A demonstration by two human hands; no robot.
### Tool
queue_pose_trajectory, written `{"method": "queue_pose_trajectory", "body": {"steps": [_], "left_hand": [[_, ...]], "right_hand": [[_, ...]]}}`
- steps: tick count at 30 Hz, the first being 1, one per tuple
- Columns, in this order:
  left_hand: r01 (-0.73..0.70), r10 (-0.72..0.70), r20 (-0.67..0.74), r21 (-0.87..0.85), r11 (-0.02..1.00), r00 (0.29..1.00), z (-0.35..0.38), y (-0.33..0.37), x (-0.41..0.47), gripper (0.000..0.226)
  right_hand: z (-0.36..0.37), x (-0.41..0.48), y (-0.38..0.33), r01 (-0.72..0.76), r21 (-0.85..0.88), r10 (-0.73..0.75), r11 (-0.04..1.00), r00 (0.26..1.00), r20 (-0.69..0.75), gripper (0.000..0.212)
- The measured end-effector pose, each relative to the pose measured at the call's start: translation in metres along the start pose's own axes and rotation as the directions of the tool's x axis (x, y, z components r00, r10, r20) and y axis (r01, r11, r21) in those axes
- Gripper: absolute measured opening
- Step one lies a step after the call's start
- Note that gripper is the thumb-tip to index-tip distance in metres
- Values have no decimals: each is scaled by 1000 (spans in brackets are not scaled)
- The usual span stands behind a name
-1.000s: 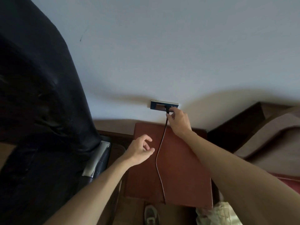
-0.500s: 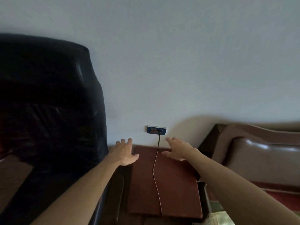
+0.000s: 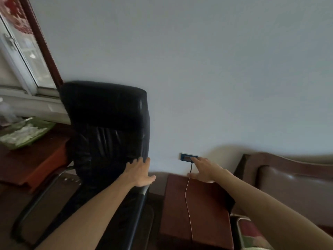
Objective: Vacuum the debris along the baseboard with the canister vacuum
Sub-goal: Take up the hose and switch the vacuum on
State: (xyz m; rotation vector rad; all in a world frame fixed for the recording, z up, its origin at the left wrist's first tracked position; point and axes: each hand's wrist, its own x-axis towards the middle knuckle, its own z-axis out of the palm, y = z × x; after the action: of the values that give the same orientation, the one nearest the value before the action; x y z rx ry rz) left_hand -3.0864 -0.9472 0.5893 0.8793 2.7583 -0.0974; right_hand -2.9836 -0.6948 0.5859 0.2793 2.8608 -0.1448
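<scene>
Cord (image 3: 188,199) crosses brown table (image 3: 209,221), below right fingers. Left hand (image 3: 139,173): fingers straight, apart, flat against black chair (image 3: 108,123). Right hand (image 3: 206,170): fingers straight, apart, forefinger at plug in wall socket (image 3: 185,156). Vacuum out of view; seemingly plugged in, all vacuuming left.

A pale, bare wall (image 3: 207,69) fills most of the view, dim and bluish. At the upper left, a window (image 3: 30,56) with a dark red-brown frame lets in daylight. Below it, a reddish wooden desk (image 3: 41,159) carries a green tray (image 3: 25,132) near its far edge. A black leather office chair (image 3: 108,123) stands beside the desk. To the chair's right is a low brown cabinet (image 3: 205,212), then a brown leather sofa (image 3: 292,183).
</scene>
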Motion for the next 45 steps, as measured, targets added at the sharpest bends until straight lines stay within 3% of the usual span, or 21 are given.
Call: {"method": "queue_pose_trajectory", "body": {"steps": [4,11,21,33,45], "left_hand": [[29,-29,-12,37,999,1000,-4,-3,-44,86],[173,-171,-83,19,985,982,-17,-4,-117,82],[371,-379,-140,-80,925,915,1,-18,-238,80],[687,-711,-120,-186,702,693,31,-92,-439,81],[850,-871,-46,-199,487,489,98,-156,-673,86]], "right_hand": [[-18,-17,-17,62,1,-62,998,997,-37,70],[-24,-45,-40,196,-45,-197,980,980,-31,81],[-36,-98,-99,422,-93,-428,902,902,-55,86],[-40,-162,-276,675,-176,-681,716,732,35,87],[17,-298,-486,841,-180,-839,510,532,111,88]]}}
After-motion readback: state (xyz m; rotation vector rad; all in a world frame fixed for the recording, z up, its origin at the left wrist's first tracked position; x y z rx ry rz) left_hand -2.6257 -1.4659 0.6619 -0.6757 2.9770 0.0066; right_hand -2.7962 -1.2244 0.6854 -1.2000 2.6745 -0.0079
